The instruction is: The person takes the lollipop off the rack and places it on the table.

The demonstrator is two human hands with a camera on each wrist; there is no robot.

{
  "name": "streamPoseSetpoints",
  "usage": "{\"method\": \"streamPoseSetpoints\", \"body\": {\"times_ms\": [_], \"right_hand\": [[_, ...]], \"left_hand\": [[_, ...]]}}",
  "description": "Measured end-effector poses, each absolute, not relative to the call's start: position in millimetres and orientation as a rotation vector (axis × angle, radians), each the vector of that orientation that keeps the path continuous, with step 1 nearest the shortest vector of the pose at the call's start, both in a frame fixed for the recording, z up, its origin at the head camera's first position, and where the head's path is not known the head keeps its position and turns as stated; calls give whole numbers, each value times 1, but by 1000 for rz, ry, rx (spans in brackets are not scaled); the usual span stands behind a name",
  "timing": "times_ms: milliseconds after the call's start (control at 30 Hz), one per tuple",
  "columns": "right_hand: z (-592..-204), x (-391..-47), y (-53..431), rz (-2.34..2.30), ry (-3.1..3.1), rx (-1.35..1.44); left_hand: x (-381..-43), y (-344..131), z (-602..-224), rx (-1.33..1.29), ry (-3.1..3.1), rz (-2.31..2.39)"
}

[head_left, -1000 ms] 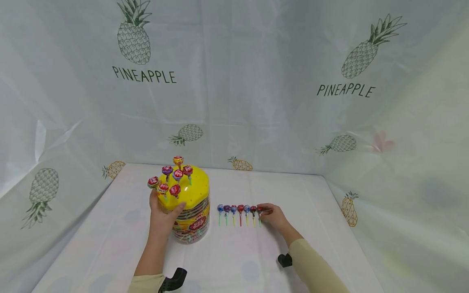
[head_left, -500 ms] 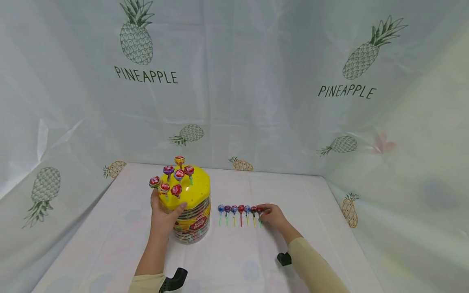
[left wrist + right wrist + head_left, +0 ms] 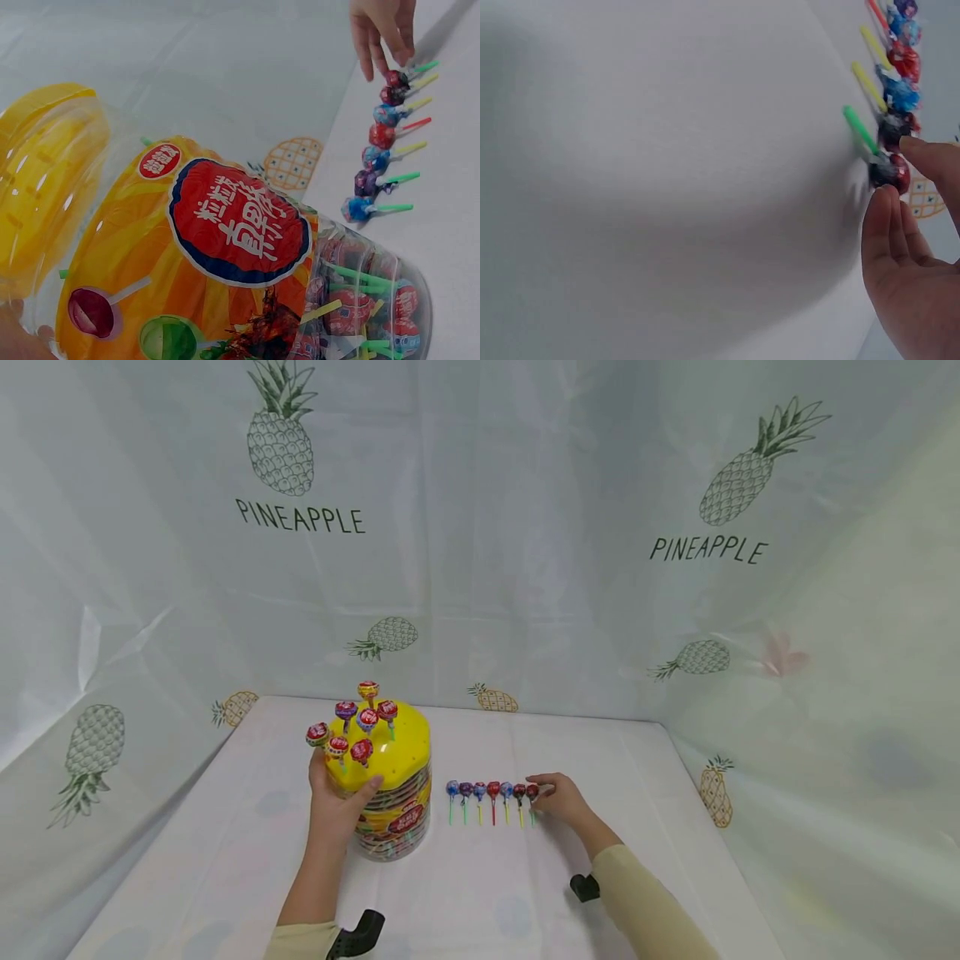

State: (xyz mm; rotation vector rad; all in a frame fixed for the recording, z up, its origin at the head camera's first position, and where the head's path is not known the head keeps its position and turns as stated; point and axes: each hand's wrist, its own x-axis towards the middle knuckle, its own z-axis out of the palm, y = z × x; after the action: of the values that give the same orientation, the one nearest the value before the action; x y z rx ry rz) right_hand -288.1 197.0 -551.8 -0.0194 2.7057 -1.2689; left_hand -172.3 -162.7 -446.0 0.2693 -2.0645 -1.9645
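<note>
My left hand (image 3: 335, 802) grips the upper side of a clear plastic candy jar (image 3: 393, 821), its thumb lying at the rim of the yellow lid (image 3: 408, 731). Several wrapped lollipops (image 3: 362, 752) stand upright in that lid. My right hand (image 3: 564, 800) is at the right end of a row of lollipops on the table, beside the dark red lollipop (image 3: 532, 792) with a green stick. In the right wrist view, thumb and fingers are spread on either side of this lollipop (image 3: 890, 174), fingertips right at its wrapper.
Several more lollipops (image 3: 492, 789) lie side by side in the row, heads away from me and sticks towards me. The white-covered table (image 3: 465, 893) meets a pineapple-print curtain (image 3: 525, 568) at the back. Inside the jar are more lollipops (image 3: 352, 311).
My right hand's fingers have loosened and shifted slightly off the end lollipop, whose head now shows more fully. The left hand and jar stay in place.
</note>
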Motion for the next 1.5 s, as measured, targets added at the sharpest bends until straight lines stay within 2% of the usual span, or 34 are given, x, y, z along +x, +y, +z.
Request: {"method": "streamPoseSetpoints", "body": {"times_ms": [200,567,1033,1200,1500], "right_hand": [[-543,-290,198,-1258,2727,-25],[-563,-289,195,-1349,2684,40],[-564,-289,195,-1328,2694,24],[-547,-292,197,-1311,2729,-10],[-484,-290,180,-1563,2678,-231]], "left_hand": [[-172,-163,-446,267,-2055,-1964],[-172,-163,-448,247,-2048,-1950],[-172,-162,-448,255,-2047,-1963],[-171,-162,-446,275,-2064,-1961],[-171,-162,-447,280,-2072,-1956]]}}
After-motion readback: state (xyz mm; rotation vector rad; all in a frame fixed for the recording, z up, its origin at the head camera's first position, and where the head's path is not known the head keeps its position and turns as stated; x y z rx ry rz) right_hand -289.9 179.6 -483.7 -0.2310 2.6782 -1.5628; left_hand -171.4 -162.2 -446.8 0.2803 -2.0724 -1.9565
